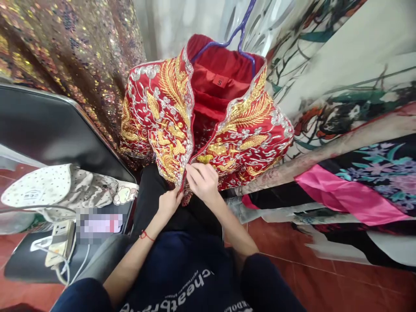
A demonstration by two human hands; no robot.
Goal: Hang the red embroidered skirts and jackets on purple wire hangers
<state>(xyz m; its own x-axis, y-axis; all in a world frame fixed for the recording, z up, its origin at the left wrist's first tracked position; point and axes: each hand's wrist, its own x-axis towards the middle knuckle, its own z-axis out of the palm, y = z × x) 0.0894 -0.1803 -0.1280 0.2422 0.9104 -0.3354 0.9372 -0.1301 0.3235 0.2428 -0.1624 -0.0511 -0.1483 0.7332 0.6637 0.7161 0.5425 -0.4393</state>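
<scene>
1. The red tiled floor (325,284) fills the near right and shows again at the left edge.
2. On it, at the right, lie the trailing ends of printed fabrics (341,242).
3. At the left, a black padded seat (22,264) carries a dotted cloth bundle (48,188), a white power strip (60,242) and a white cable (65,271).
4. At the far middle, a purple hanger (242,30) carries the red embroidered jacket (247,134).
</scene>
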